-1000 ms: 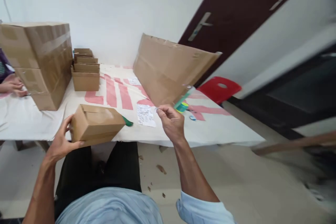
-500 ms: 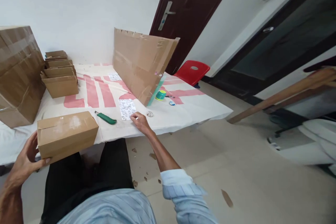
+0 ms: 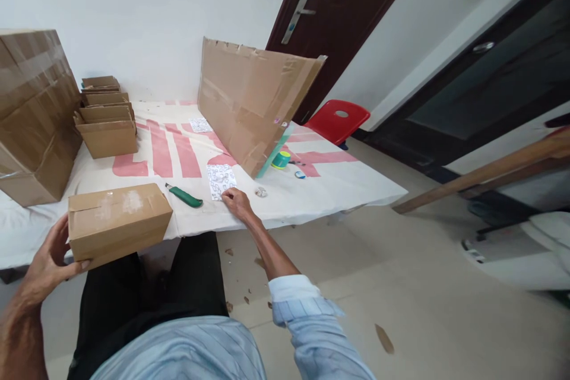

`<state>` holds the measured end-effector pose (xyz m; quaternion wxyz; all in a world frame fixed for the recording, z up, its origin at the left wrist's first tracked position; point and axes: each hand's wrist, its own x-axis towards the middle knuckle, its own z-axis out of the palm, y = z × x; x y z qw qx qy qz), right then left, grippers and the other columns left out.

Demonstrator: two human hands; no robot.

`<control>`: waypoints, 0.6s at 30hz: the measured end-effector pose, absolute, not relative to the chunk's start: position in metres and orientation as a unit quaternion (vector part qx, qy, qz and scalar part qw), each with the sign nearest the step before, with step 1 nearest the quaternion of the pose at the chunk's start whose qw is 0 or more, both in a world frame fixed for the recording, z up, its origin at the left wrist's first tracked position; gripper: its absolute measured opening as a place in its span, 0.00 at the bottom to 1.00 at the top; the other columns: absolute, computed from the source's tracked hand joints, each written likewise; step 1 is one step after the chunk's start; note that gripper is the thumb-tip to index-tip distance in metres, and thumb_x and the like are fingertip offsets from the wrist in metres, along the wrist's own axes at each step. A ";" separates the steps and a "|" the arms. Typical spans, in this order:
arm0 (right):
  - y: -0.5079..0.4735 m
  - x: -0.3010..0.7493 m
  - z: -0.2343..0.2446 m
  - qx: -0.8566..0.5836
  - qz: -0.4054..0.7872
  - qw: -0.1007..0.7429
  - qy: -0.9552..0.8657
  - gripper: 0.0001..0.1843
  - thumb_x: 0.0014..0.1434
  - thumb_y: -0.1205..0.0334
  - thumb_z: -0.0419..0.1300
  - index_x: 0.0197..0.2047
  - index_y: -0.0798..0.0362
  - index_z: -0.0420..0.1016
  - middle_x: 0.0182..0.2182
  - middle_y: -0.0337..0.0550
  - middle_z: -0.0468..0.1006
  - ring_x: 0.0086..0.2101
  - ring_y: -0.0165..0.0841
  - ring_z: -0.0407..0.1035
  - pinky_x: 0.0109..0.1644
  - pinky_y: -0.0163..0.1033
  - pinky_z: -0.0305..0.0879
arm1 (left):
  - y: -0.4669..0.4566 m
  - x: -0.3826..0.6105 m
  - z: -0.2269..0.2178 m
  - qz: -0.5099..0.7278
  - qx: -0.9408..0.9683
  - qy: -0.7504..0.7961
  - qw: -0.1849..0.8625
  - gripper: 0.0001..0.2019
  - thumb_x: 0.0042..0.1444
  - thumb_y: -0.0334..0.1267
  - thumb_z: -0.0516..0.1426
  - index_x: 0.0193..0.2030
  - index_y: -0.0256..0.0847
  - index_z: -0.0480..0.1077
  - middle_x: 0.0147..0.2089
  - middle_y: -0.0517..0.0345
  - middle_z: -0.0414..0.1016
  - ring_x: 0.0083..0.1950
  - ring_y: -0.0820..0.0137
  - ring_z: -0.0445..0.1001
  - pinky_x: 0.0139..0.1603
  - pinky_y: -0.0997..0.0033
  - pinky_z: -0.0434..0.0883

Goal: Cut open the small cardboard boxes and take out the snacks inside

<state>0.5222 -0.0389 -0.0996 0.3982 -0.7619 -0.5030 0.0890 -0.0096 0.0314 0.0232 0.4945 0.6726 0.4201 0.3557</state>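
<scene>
Over the near edge of the bench (image 3: 351,187), the left hand (image 3: 47,264) grips the left end of a closed cardboard box (image 3: 120,219). A green utility knife (image 3: 187,196) lies just beyond its right end. The right hand (image 3: 239,204), fingers bunched narrowly, is at the near corner of a printed sheet (image 3: 219,178); I cannot tell whether they pinch it. Farther back stand open cartons (image 3: 111,139) and a taped cardboard panel (image 3: 252,101).

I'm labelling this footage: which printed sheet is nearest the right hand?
The front sheet, beside the green cutter, at the right hand; the rear sheet lies by the cardboard panel.
</scene>
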 end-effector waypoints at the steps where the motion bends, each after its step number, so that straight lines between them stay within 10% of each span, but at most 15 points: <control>1: -0.039 0.522 -0.100 -0.766 0.086 0.392 -0.502 0.09 0.58 0.60 0.57 0.30 0.50 0.77 0.34 0.43 0.82 0.36 0.36 0.73 0.43 0.39 0.65 | 0.031 -0.010 0.023 0.354 0.674 0.419 0.495 0.59 0.40 0.50 0.77 0.78 0.58 0.55 0.83 0.52 0.52 0.82 0.43 0.52 0.74 0.48 0.65; 18: -0.031 0.515 -0.101 -0.817 0.035 0.332 -0.470 0.07 0.59 0.64 0.59 0.39 0.49 0.78 0.34 0.42 0.81 0.35 0.36 0.68 0.38 0.37 0.58 | 0.026 -0.006 0.028 0.355 0.669 0.421 0.500 0.61 0.39 0.51 0.77 0.79 0.54 0.54 0.83 0.49 0.50 0.82 0.45 0.51 0.75 0.52 0.65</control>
